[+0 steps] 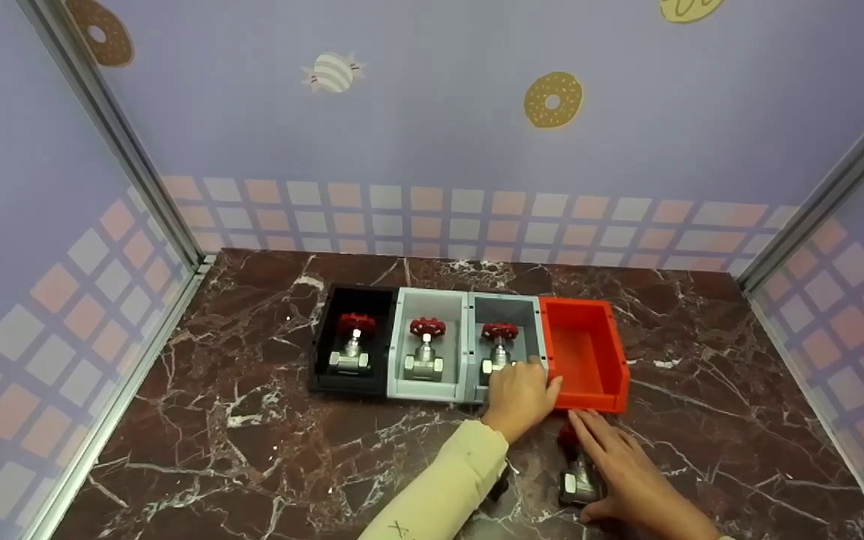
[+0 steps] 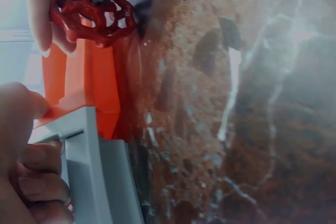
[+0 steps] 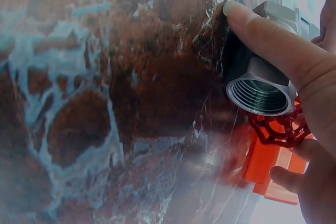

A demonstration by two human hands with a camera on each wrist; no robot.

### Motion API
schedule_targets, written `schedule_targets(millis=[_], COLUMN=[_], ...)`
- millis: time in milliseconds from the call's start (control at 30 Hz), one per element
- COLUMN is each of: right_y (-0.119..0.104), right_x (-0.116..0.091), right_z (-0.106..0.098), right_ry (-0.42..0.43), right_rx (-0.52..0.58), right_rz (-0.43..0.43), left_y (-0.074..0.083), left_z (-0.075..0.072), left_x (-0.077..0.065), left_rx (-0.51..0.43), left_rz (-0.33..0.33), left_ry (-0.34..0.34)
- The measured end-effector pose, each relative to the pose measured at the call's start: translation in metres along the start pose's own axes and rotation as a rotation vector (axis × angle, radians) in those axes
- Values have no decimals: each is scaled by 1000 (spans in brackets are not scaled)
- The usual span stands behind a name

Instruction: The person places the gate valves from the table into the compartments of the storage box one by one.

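Note:
My left hand (image 1: 520, 395) is at the front of the grey bin (image 1: 524, 309), gripping the wall beside the orange bin (image 1: 586, 352). Its fingers curl inside the grey bin, with the thumb on the orange side, as the left wrist view shows. My right hand (image 1: 623, 466) holds a metal gate valve (image 1: 579, 484) lying on the table in front of the orange bin. The thumb lies along the valve's threaded body (image 3: 262, 88), and the other fingers reach past its red handwheel (image 2: 94, 17). The grey bin contains another valve (image 1: 499, 345), partly hidden by my left hand.
Left of the grey bin, a white bin (image 1: 432, 298) and a black bin (image 1: 325, 337) adjoin in one row. Each contains a valve with a red handwheel. A small dark object (image 1: 500, 486) shows beside my left sleeve. Walls enclose the marbled tabletop (image 1: 252, 465) at the back and sides.

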State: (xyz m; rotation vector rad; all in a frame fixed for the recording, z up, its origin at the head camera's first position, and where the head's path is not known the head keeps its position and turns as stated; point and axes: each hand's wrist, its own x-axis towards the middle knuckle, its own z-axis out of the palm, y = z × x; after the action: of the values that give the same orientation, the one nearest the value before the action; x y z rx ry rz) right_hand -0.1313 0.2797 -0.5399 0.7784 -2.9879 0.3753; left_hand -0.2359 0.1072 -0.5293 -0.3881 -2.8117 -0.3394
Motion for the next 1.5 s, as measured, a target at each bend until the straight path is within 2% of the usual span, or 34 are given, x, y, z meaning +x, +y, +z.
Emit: schedule_targets(millis=[233, 433, 633, 733, 1033, 1333, 1500], right_y=[-1, 3, 6, 5, 4, 8, 9], right_x=[-1, -5, -6, -5, -3, -1, -1], right_z=[-6, -13, -15, -16, -16, -12, -13], right_ry=[-29, -117, -159, -154, -62, -4, -3], right_rx=[-2, 59, 73, 67, -16, -17, 7], right_rz=[-4, 14, 2, -7, -88, -130, -111], left_y=[3, 3, 4, 5, 4, 4, 4], left_z=[-1, -2, -1, -2, -1, -1, -2], left_x=[3, 3, 3, 3, 2, 1, 2], left_rx=[1, 14, 19, 16, 13, 7, 1], left_rz=[-20, -26, -27, -35, -24, -36, -37], left_ry=[-27, -59, -70, -79, -51, -58, -59])
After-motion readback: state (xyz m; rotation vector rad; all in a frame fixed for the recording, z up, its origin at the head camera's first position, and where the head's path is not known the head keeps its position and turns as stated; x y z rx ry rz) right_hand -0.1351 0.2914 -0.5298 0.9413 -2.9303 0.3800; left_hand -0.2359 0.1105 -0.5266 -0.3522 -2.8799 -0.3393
